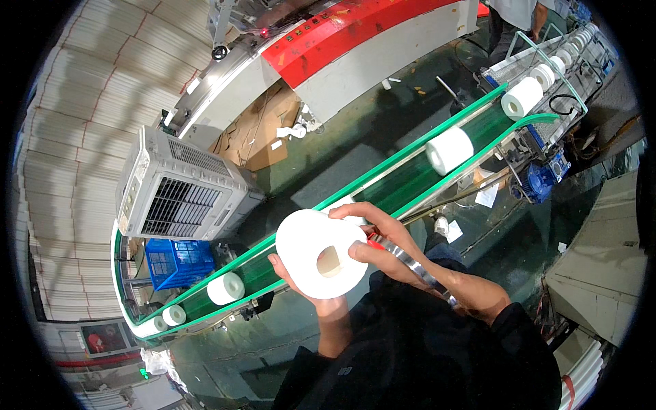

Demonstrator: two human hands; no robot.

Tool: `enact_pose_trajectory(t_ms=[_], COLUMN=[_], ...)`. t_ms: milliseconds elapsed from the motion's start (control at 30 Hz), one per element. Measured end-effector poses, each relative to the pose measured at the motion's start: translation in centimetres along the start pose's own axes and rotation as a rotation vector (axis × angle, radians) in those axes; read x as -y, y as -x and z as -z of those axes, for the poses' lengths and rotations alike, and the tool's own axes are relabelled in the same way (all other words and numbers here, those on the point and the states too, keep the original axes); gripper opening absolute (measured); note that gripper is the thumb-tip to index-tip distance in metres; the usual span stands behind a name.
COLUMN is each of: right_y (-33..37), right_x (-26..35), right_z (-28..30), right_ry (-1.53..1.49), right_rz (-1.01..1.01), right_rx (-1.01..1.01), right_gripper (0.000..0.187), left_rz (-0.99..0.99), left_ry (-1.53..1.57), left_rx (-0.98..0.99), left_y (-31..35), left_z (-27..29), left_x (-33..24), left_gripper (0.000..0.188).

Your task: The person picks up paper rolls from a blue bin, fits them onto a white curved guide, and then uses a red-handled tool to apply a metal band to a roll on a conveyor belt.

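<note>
A thick white paper roll (pixel 297 242) with a round core hole is held up in both hands, its flat end toward me. My left hand (pixel 304 287) supports its lower left side; the roll hides most of its fingers. My right hand (pixel 383 236) grips the right side, with thumb and forefinger on the edge. A shiny silver band (pixel 413 266) with a red part runs along that hand toward the wrist; its kind is unclear. Behind the held roll, another white roll (pixel 345 205) shows in part on the green conveyor belt (pixel 403 181).
More rolls lie along the belt: one (pixel 449 150) to the right, one (pixel 225 288) to the left. A grey air cooler (pixel 184 195) and a blue crate (pixel 179 263) stand beyond it. At the far right stands another person (pixel 512 20). Stacked white rolls (pixel 75 150) line the left.
</note>
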State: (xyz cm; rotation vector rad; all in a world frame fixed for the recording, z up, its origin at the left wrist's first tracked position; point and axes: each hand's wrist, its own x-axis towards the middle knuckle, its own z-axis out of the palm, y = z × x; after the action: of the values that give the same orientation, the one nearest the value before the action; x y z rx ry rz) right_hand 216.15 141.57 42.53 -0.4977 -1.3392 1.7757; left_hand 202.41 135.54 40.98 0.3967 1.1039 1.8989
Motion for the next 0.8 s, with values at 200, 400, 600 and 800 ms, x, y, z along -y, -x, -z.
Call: enact_pose_trajectory(t_ms=[200, 400, 600, 800], right_y=[0.1, 0.0, 0.2, 0.3], right_x=[0.4, 0.9, 1.4, 1.7], right_z=[0.3, 0.9, 0.9, 0.6], right_ry=[-0.031, 0.186, 0.250, 0.295], right_rz=[-0.056, -0.001, 0.007, -0.004], right_rx=[0.005, -0.022, -0.066, -0.112], right_gripper=[0.047, 0.043, 0.035, 0.031], left_rz=[-0.057, -0.440, -0.486, -0.463], left_ry=[-0.093, -0.471, -0.619, -0.605], left_rx=[-0.023, 0.135, 0.178, 0.170], left_y=[0.2, 1.4, 2.0, 2.1], left_z=[0.6, 1.8, 2.3, 2.3], left_x=[0.4, 1.9, 1.7, 2.0], left_gripper=[0.068, 0.089, 0.106, 0.102])
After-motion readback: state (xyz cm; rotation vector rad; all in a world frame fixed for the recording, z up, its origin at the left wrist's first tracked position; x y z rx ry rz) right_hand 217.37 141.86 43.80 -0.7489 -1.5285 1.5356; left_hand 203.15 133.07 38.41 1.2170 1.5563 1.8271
